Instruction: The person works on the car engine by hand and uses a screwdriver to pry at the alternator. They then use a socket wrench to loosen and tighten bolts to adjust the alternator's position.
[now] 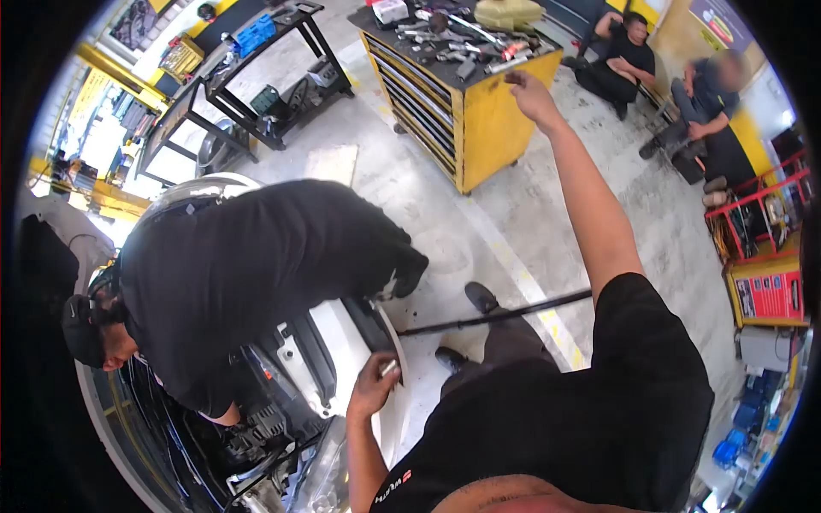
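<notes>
My left hand (373, 386) is closed around a small, pale, shiny piece (389, 368), too small to name surely. It hovers by the white front edge (344, 346) of a car with its hood up. My right arm is stretched far forward. At its end, my right hand (532, 98) is over the near corner of a yellow tool cabinet (496, 128), fingers extended and nothing visible in them. Loose hand tools (462, 38) lie scattered over the cabinet's dark top, just beyond those fingers.
A co-worker (256, 256) in black bends over the engine bay (256, 436) at my left. A dark bar (496, 318) crosses low beside my legs. Black workbenches (265, 51) stand at the back left. Two people sit along the right wall, near a red rack (761, 209).
</notes>
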The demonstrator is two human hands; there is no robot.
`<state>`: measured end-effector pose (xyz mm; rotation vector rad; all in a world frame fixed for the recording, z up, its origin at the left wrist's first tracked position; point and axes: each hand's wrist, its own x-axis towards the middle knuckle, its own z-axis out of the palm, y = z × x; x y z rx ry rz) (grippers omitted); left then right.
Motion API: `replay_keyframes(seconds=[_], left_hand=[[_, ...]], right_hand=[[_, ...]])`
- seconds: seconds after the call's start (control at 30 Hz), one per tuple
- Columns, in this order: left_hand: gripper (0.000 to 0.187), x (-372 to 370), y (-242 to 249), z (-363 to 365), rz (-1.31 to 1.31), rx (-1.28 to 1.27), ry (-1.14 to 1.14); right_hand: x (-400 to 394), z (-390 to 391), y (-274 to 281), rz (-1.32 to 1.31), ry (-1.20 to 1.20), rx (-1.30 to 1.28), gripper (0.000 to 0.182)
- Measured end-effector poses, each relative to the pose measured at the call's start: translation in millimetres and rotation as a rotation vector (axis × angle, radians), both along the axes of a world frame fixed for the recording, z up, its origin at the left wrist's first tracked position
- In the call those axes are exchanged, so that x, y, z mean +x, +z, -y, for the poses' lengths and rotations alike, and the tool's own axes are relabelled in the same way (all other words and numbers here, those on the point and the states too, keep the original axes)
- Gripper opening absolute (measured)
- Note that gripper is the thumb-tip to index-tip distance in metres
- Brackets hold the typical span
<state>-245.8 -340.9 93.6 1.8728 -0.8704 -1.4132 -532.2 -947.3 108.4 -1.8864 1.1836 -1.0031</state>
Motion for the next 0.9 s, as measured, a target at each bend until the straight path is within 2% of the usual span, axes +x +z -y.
replay_keyframes(seconds=[0.07,0.1,0.13,0.17,0.2,0.23,0.27,0.3,0.33,0.37,0.4,0.43,0.47,0.53,0.57,0.6,0.63,0.67,0.7,0.73,0.77,0.8,0.83,0.87,0.9], left_hand=[[0.042,2.0,-13.1,-4.6,0.19,0.27,-0.074],[0.043,3.3,-35.3,-18.3,0.192,0.318,-0.066],[0.045,-4.8,-36.9,-22.8,0.121,0.435,-0.009],[0.045,-7.3,-66.0,-46.5,0.094,0.526,-0.008],[0.045,-21.0,-71.3,-59.5,0.016,0.579,0.05],[0.041,-42.0,-74.9,-70.2,0.041,0.678,0.136],[0.036,-66.0,-59.0,-57.7,0.164,0.789,0.069],[0.036,-75.1,-79.2,-80.5,0.093,0.82,0.133],[0.036,-97.6,-131.2,-155.2,0.011,0.856,0.202],[0.036,-118.6,-139.0,-209.5,-0.008,0.885,0.226],[0.039,-144.8,-149.8,-227.6,0.416,0.289,-0.257],[0.039,-157.5,-140.6,-228.3,0.406,0.313,-0.242],[0.039,-163.9,-134.9,-227.2,0.319,0.479,-0.102],[0.039,-169.4,-128.8,-222.5,0.133,0.79,0.175],[0.039,-176.3,-127.2,-220.8,0.029,0.94,0.313],[0.039,-184.4,-125.4,-220.1,-0.078,1.088,0.452],[0.038,-183.1,-133.9,-212.2,-0.094,1.053,0.481],[0.037,-180.7,-138.9,-203.5,-0.108,1.02,0.509],[0.037,-181.4,-136.6,-191.3,-0.115,1.024,0.509],[0.035,-178.9,-122.9,-164.6,-0.065,0.896,0.48],[0.033,-174.7,-106.6,-132.5,-0.018,0.767,0.452],[0.032,-168.1,-94.2,-103.2,0.03,0.637,0.421],[0.032,-156.9,-85.6,-70.5,-0.012,0.72,0.462],[0.032,-152.2,-81.2,-51.3,-0.055,0.802,0.503],[0.033,-149.9,-94.7,-56.4,-0.061,0.779,0.507]], right_hand=[[12.3,84.1,15.4,-0.085,-0.097,-0.065,0.042],[20.4,123.1,15.9,-0.06,-0.069,-0.093,0.042],[29.7,163.2,11.3,-0.312,-0.146,-0.129,0.039],[43.1,199.0,5.2,-0.564,-0.229,-0.159,0.037],[55.6,221.3,-4.1,-0.546,-0.198,-0.151,0.037],[61.4,238.2,-9.9,-0.694,-0.206,-0.084,0.036],[65.8,254.1,-9.2,-0.846,-0.219,-0.024,0.036],[66.2,257.7,-6.5,-0.911,-0.263,-0.112,0.035],[70.1,255.5,-12.5,-0.983,-0.294,-0.202,0.035],[70.5,285.8,-33.0,-0.999,-0.283,-0.17,0.033],[71.6,298.0,-33.1,-0.866,-0.29,-0.082,0.031],[69.1,309.3,-29.8,-0.865,-0.199,0.0,0.033],[67.2,312.9,-19.4,-0.808,-0.164,0.079,0.032],[60.8,345.7,-36.1,-1.007,-0.055,-0.093,0.031],[63.1,348.6,-29.3,-1.017,-0.042,-0.096,0.031],[63.6,352.9,-15.3,-1.086,0.075,-0.032,0.028],[62.8,354.8,0.1,-1.149,0.189,0.033,0.026],[56.9,356.0,8.6,-1.155,0.198,0.034,0.026],[47.0,356.7,16.6,-0.807,0.197,0.365,0.021],[37.3,355.3,24.5,-0.44,0.184,0.672,0.02],[31.7,351.1,33.9,-0.449,0.184,0.672,0.02],[27.7,343.7,43.9,-0.316,0.281,0.747,0.017],[24.1,335.3,50.7,-0.179,0.376,0.818,0.016],[22.2,325.8,55.1,-0.185,0.372,0.817,0.016],[22.2,316.5,60.7,-0.137,0.373,0.761,0.014]])
